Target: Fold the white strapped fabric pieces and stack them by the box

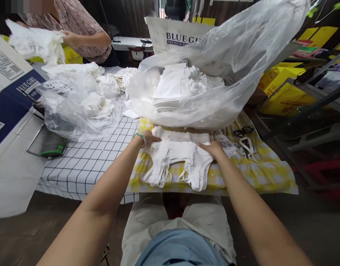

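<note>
White strappy camisoles (181, 151), apparently several in a small stack, lie on the yellow checked cloth before me, straps hanging toward the near table edge. My left hand (150, 137), with a pale green band on its wrist, grips their left side, thumb on top. On the opposite side my right hand (213, 148) holds the fabric in the same way, its other fingers partly hidden. Just beyond them, a large clear plastic bag (194, 118) lies open around a pile of folded white garments (170, 83).
Another clear bag (64, 114) with white garments sits left on the grid cloth (103, 159). Black-framed glasses (243, 131) and white lace (225, 142) lie right. A co-worker (84, 33) holds white garments at far left. Cartons (12, 147) flank the table.
</note>
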Action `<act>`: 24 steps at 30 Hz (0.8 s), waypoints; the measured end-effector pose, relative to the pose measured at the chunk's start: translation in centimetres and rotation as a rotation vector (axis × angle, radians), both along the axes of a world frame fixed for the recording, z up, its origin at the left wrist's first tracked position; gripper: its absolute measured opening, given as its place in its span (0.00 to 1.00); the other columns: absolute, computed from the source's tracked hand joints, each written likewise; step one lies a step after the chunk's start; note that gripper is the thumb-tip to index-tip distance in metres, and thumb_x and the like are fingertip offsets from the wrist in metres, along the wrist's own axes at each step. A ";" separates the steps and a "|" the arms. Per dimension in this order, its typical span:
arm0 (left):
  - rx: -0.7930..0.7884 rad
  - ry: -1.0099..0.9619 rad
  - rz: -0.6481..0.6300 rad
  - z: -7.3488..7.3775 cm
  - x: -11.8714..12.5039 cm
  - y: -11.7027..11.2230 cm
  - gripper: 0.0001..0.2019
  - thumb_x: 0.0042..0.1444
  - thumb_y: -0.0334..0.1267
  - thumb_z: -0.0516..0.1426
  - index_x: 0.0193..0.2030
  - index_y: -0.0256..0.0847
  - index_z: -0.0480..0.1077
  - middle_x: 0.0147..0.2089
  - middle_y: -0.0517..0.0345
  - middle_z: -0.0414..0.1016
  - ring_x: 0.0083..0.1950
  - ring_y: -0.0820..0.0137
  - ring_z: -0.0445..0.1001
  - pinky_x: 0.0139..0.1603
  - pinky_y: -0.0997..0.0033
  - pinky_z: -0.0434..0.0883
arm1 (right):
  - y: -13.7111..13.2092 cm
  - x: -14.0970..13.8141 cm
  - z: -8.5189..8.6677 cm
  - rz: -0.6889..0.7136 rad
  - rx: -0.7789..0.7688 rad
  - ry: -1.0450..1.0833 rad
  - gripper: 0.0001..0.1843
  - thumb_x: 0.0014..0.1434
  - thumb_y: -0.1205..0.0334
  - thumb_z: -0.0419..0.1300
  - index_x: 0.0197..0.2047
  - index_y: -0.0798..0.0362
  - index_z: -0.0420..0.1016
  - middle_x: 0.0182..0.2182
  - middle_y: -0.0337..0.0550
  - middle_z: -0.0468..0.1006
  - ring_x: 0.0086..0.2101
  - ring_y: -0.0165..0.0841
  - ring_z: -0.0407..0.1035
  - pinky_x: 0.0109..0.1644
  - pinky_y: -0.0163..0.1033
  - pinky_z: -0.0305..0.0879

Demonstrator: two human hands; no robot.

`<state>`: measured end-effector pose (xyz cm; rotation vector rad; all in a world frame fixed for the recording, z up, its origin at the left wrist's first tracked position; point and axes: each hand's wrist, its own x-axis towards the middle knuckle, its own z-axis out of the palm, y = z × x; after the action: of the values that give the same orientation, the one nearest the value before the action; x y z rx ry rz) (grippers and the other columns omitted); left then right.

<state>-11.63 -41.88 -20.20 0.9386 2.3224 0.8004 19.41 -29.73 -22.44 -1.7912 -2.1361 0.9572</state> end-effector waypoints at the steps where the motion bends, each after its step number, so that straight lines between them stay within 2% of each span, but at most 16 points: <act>1: -0.043 -0.014 -0.043 0.1 0.0 0.0 0.17 0.23 0.40 0.71 0.18 0.42 0.67 0.23 0.52 0.73 0.34 0.53 0.76 0.33 0.63 0.69 | 0.0 0.1 -0.2 0.015 -0.014 0.046 0.24 0.43 0.43 0.66 0.34 0.56 0.79 0.35 0.56 0.81 0.39 0.48 0.76 0.40 0.44 0.70; 3: -0.082 -0.055 -0.122 -0.2 -0.1 0.0 0.15 0.31 0.42 0.69 0.25 0.41 0.70 0.28 0.51 0.76 0.36 0.55 0.76 0.33 0.65 0.69 | -0.1 0.1 -0.6 -0.004 -0.037 0.121 0.21 0.43 0.45 0.67 0.33 0.54 0.79 0.35 0.54 0.82 0.38 0.47 0.77 0.39 0.43 0.71; 7: 0.016 -0.096 -0.154 -1.6 -0.6 -0.1 0.15 0.41 0.42 0.63 0.37 0.41 0.71 0.37 0.53 0.78 0.40 0.59 0.76 0.36 0.67 0.70 | -0.1 -0.5 -0.3 -0.157 -0.139 0.277 0.26 0.42 0.45 0.68 0.41 0.53 0.77 0.38 0.54 0.82 0.38 0.47 0.77 0.37 0.43 0.73; 11: -0.058 -0.118 -0.182 -1.8 -0.7 -0.2 0.13 0.46 0.45 0.60 0.34 0.38 0.72 0.34 0.50 0.77 0.39 0.57 0.76 0.38 0.62 0.71 | 0.5 -1.5 1.5 -0.319 -0.352 0.390 0.34 0.44 0.47 0.68 0.51 0.57 0.71 0.43 0.55 0.80 0.41 0.45 0.77 0.41 0.41 0.73; 13: -0.045 -0.062 -0.221 -1.2 -0.3 -0.2 0.10 0.47 0.41 0.58 0.33 0.37 0.73 0.36 0.49 0.78 0.43 0.55 0.76 0.44 0.59 0.71 | 1.0 -2.1 2.4 -0.373 -0.435 0.384 0.33 0.43 0.48 0.68 0.50 0.58 0.71 0.45 0.55 0.80 0.42 0.44 0.77 0.43 0.41 0.73; 15: 0.032 -0.027 -0.253 -0.4 0.3 0.0 0.10 0.46 0.35 0.57 0.36 0.38 0.74 0.41 0.49 0.79 0.48 0.54 0.75 0.51 0.58 0.70 | 1.4 -2.7 3.2 -0.395 -0.468 0.393 0.31 0.41 0.53 0.69 0.48 0.58 0.73 0.46 0.55 0.79 0.44 0.44 0.76 0.45 0.40 0.72; 17: 0.065 -0.106 -0.316 0.5 0.9 0.4 0.13 0.46 0.32 0.56 0.39 0.38 0.75 0.43 0.50 0.79 0.49 0.55 0.75 0.53 0.58 0.69 | 1.7 -3.3 4.2 -0.392 -0.483 0.404 0.29 0.39 0.57 0.69 0.46 0.58 0.74 0.46 0.55 0.79 0.45 0.44 0.75 0.48 0.41 0.70; 19: 0.068 -0.255 -0.397 1.4 1.5 0.6 0.13 0.49 0.35 0.55 0.42 0.38 0.75 0.44 0.49 0.79 0.49 0.56 0.75 0.53 0.59 0.70 | 1.5 -3.6 5.4 -0.368 -0.505 0.398 0.26 0.39 0.59 0.68 0.44 0.58 0.75 0.44 0.54 0.80 0.46 0.44 0.74 0.51 0.42 0.68; 21: 0.110 -0.393 -0.451 2.5 1.9 0.4 0.16 0.53 0.41 0.55 0.45 0.38 0.75 0.49 0.48 0.78 0.53 0.56 0.74 0.57 0.59 0.68 | 0.7 -3.4 6.9 -0.331 -0.531 0.393 0.23 0.40 0.58 0.66 0.42 0.58 0.77 0.43 0.52 0.80 0.47 0.44 0.74 0.52 0.43 0.67; 24: 0.163 -0.539 -0.479 5.3 2.2 -1.5 0.23 0.52 0.48 0.58 0.53 0.40 0.72 0.57 0.48 0.73 0.61 0.56 0.68 0.63 0.57 0.63 | -1.6 -2.0 9.8 -0.290 -0.551 0.434 0.27 0.41 0.55 0.66 0.45 0.58 0.76 0.45 0.52 0.79 0.47 0.45 0.73 0.53 0.45 0.67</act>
<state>-9.39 -43.33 -14.86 1.1217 1.5113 0.9039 17.38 -31.36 -12.66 -1.8098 -1.3896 1.7726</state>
